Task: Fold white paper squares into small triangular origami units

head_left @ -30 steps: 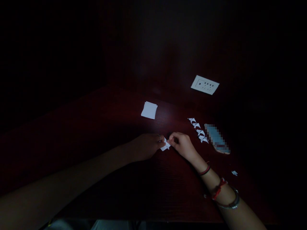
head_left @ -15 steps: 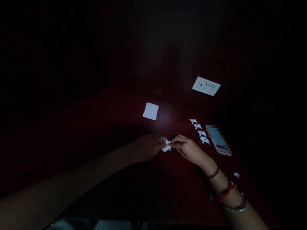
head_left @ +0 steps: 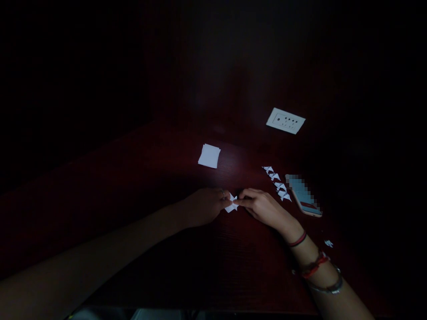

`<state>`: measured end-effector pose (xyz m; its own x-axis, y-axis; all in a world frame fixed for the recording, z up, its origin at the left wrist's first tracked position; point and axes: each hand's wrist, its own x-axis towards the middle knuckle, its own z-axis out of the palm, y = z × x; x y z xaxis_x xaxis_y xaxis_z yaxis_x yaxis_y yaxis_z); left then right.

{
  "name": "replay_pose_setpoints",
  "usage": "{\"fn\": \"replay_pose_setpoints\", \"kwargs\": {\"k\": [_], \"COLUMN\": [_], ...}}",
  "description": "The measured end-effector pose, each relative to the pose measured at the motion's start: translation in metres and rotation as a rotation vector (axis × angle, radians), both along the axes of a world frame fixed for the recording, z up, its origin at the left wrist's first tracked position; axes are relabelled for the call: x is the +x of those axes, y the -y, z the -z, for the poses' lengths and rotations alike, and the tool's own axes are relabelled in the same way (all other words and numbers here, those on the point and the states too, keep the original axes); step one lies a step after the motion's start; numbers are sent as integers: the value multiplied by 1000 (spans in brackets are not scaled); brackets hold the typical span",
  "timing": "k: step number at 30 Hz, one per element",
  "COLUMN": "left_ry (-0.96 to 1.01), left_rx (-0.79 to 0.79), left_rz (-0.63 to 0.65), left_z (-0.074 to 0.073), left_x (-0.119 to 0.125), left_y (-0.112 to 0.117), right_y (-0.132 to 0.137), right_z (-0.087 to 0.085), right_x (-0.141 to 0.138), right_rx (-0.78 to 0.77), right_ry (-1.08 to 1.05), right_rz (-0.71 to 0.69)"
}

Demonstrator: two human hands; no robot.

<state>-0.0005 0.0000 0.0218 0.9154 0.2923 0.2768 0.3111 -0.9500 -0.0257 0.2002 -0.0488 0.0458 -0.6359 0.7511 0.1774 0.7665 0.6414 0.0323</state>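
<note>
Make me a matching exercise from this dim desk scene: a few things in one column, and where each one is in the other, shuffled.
Things:
1. stack of white paper squares
2. small folded paper piece
3. row of folded paper pieces
4. phone

Places:
A. pinched between the left hand and the right hand
B. lying alone on the table, beyond the hands
C. farthest right, next to the folded row
D. lined up between the right hand and the phone

Pairs: 1-B, 2-A, 3-D, 4-C
</note>
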Motion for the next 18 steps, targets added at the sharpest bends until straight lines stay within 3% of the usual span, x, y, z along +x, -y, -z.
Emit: {"fn": "replay_pose_setpoints", "kwargs": {"k": [13, 18], "left_ry": [116, 85], "left_rx": [-256, -235], "left_rz": [12, 39], "left_z": [-4, -1], "left_x": [-13, -12], "left_y": [-11, -9], "right_y": [1, 1], "right_z": [2, 4], "right_x": [2, 3], "right_rx": [-82, -132], "right_ry": [-87, -124], "right_rz": [8, 27]}}
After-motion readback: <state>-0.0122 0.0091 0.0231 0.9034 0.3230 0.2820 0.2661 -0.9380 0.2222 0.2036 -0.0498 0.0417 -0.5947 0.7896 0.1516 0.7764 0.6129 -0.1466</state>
